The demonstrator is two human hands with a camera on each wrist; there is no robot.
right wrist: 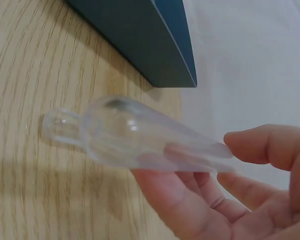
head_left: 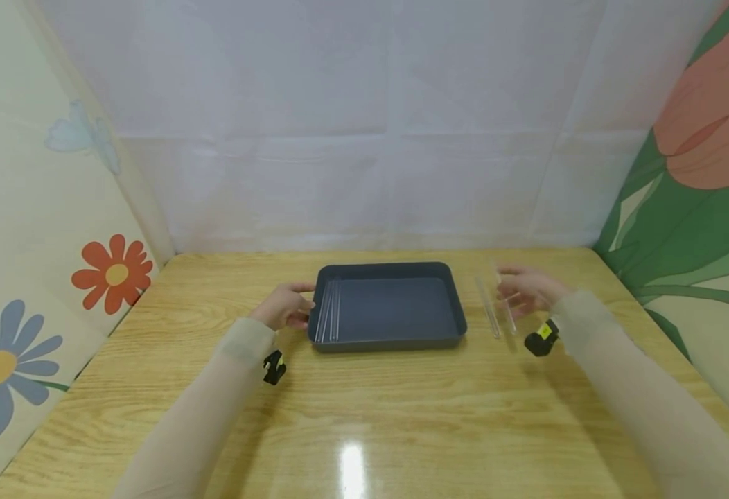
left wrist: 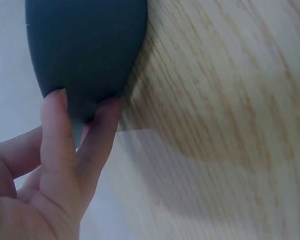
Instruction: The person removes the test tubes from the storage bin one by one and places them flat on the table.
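A dark grey rectangular tray [head_left: 396, 344] stands on the wooden table. Several clear test tubes [head_left: 335, 312] lie side by side along its left inner wall. My left hand [head_left: 286, 305] is at the tray's left end, its fairly straight fingers [left wrist: 57, 135] touching the outer wall. To the right of the tray, my right hand [head_left: 529, 287] pinches a clear test tube [right wrist: 125, 137] between thumb and fingers, tilted, with its rounded end toward the table. Another clear test tube [head_left: 488, 308] lies on the table between the tray and this hand.
The wooden table [head_left: 402, 416] ends at a white cloth backdrop [head_left: 389, 173]. Flower-printed sheets [head_left: 15, 208] hang on both sides. Black wrist devices [head_left: 540, 339] sit below each wrist.
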